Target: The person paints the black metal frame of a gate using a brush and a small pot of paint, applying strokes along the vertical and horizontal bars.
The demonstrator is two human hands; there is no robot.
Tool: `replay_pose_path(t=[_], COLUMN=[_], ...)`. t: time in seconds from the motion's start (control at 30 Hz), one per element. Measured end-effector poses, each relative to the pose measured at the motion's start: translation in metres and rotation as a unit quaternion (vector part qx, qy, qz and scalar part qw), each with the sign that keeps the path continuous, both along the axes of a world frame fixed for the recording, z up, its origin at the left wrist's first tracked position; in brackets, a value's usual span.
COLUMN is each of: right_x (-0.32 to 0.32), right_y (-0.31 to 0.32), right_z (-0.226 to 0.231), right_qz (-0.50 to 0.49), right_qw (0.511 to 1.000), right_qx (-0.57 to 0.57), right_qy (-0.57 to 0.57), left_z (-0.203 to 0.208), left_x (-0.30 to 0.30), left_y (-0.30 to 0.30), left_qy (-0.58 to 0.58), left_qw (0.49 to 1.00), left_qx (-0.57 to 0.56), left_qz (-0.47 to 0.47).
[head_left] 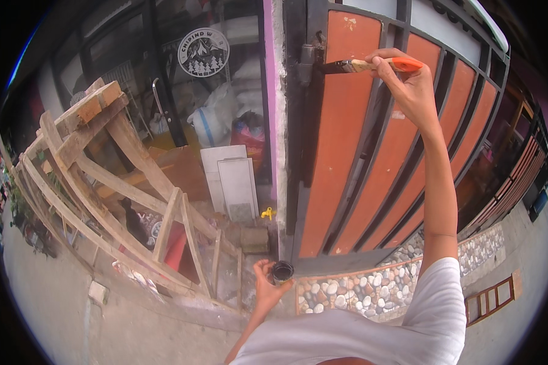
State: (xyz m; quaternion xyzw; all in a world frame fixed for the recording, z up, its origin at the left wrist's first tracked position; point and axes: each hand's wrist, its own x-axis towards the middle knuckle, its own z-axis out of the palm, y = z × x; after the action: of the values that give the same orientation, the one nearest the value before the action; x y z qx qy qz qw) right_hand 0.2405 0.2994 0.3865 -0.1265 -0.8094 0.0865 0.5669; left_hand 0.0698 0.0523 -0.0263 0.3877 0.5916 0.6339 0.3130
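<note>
My right hand (408,85) is raised and closed around a paintbrush (359,65) with an orange-tipped handle. The brush's dark, paint-covered bristles point left and meet the dark metal post by a hinge (306,64) of the gate. Down near my waist, my left hand (270,288) grips a small cup (282,272) holding black paint. Orange panels (341,121) fill the gate between dark metal bars. From this view I cannot tell whether the bristle tips press on the hinge or on the frame beside it.
A wooden trestle frame (134,164) stands at the left before a glass door (164,109). Pale boards (236,185) lean there, near a yellow tap (268,213). A pebbled strip (359,295) runs below the gate. At the right, a small brown ladder-like frame (490,301) lies on the concrete.
</note>
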Motion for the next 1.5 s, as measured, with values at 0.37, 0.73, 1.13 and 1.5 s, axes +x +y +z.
replay_pose_path(t=[0.37, 0.73, 1.13, 1.5], right_x=[-0.016, -0.035, -0.038, -0.033], right_y=[0.005, 0.015, 0.009, 0.008], right_z=[-0.027, -0.067, -0.101, -0.128], right_qz=[0.038, 0.049, 0.058, 0.068], right_qw=[0.997, 0.977, 0.969, 0.978], right_qx=[-0.031, -0.049, -0.104, -0.117], right_qy=[0.060, 0.201, 0.216, 0.160], left_z=[0.007, 0.006, 0.011, 0.011], left_x=[0.003, 0.007, 0.006, 0.004], left_y=[-0.005, -0.005, -0.004, -0.002], left_qy=[0.028, 0.023, 0.013, 0.027], left_qw=[1.000, 1.000, 1.000, 0.999], left_qx=[-0.008, -0.017, -0.005, -0.014], left_qz=[0.001, -0.012, -0.014, -0.014])
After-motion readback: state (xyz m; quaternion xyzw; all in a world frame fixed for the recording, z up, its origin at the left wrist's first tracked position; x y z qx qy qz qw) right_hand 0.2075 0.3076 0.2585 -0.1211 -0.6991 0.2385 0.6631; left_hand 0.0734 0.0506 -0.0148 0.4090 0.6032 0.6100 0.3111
